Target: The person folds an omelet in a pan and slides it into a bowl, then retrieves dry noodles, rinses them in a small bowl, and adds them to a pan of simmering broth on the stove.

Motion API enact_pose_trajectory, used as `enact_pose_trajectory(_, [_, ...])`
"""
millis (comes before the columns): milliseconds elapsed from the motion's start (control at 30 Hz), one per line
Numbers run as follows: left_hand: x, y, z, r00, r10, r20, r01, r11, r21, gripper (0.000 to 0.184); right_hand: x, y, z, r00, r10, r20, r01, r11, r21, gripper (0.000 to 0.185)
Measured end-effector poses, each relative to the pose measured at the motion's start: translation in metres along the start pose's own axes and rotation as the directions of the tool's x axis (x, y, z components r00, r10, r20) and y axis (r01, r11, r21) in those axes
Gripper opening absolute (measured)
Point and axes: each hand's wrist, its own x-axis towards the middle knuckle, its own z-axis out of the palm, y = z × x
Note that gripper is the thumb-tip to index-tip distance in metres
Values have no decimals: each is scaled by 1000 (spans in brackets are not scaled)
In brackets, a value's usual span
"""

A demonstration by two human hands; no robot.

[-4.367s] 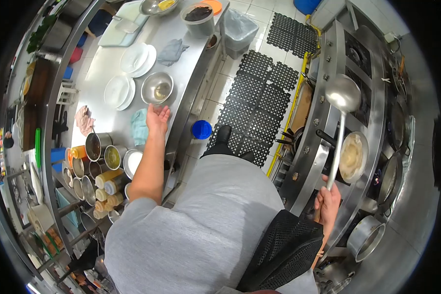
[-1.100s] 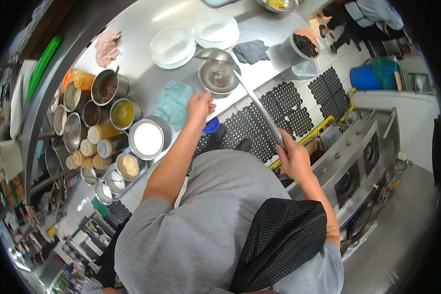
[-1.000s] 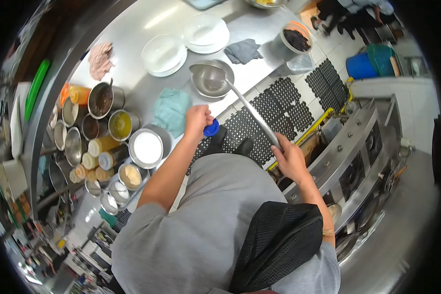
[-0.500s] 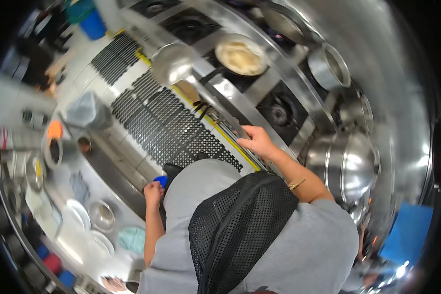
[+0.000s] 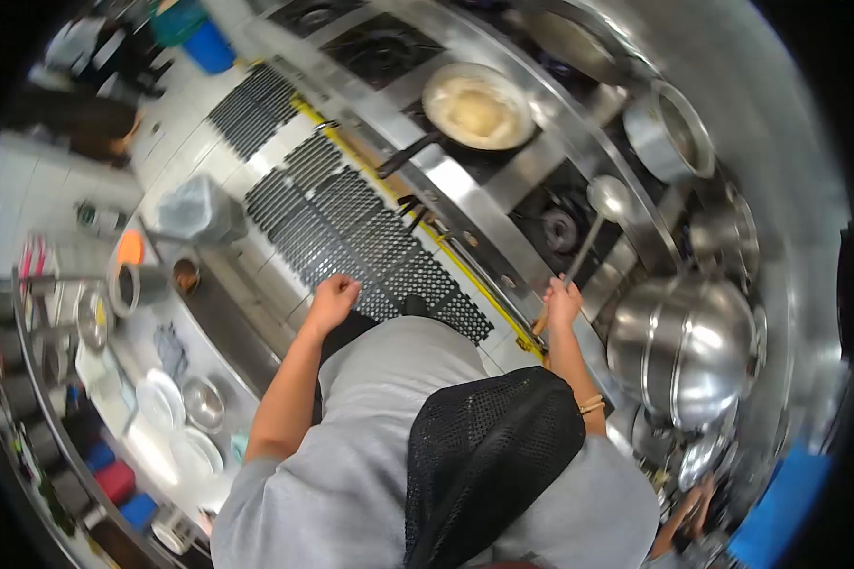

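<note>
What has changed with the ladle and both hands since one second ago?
The long-handled steel ladle moved from the round steel bowl on the steel table across to the steel stove, carried by the right hand. The left hand moved away from the table edge. Nothing was let go. The bowl and white round plates stayed on the table.
</note>
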Motion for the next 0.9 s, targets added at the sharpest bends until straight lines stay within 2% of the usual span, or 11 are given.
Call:
enact_pose_trajectory(67, [-2,-11,-8,997,52,-61,-53,998,-17,28,9,7,9,1000,12,-3,-12,997,82,25])
enact_pose_trajectory(133, [-18,-16,-21,986,47,-161,-50,999,-17,25,23,18,15,998,-64,-19,60,986,-158,31])
enact_pose_trajectory(167, [-14,-47,-23,983,6,-185,-18,998,-62,26,51,34,5,992,-123,7,112,871,-479,39])
enact_pose_trajectory(200, [-20,-57,-31,974,-70,-213,34,985,-169,28,81,51,-6,920,-386,71,272,496,-825,41])
enact_pose_trajectory(233, [-33,-48,-49,970,-157,-186,95,948,-303,28,86,54,7,761,-649,1,347,406,-845,36])
enact_pose_trajectory(333, [-48,-54,-96,904,-338,-264,143,817,-558,29,57,-35,68,599,-781,175,436,135,-890,47])
enact_pose_trajectory(433, [-51,-57,-155,826,-413,-383,53,734,-677,31,-22,-134,214,495,-806,326,846,361,-393,42])
enact_pose_trajectory(567, [-40,-84,-248,686,-535,-493,-196,516,-834,37,-152,-204,423,221,-741,634,926,364,102,36])
enact_pose_trajectory(600, [-39,-93,-270,630,-560,-538,-282,481,-830,40,-180,-204,470,293,-566,771,832,548,86,34])
enact_pose_trajectory(667, [-43,-103,-314,528,-602,-599,-435,414,-800,45,-255,-202,561,-19,-458,889,898,383,216,30])
enact_pose_trajectory(900, [-76,-104,-411,312,-731,-607,-506,413,-757,56,-439,-97,779,-339,163,927,545,837,52,41])
